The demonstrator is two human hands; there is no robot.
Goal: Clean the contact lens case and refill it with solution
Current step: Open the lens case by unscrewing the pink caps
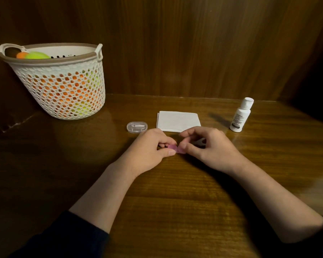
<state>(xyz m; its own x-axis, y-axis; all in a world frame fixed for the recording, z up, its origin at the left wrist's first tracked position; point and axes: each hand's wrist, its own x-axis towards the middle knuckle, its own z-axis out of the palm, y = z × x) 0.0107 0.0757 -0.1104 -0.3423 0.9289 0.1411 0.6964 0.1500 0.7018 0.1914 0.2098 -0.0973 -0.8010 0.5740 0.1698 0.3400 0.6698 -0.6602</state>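
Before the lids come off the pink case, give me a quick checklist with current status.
1. Case held by both hands: ok, left hand and right hand pinch its ends.
2. Bottle upright and capped: ok, right of the tissue.
3. Tissue ready: ok, folded flat behind the hands.
4. Clear box out of the way: ok, left of the tissue.
5. Lids loosened: cannot tell, fingers hide them.
6. Old solution inside: cannot tell.
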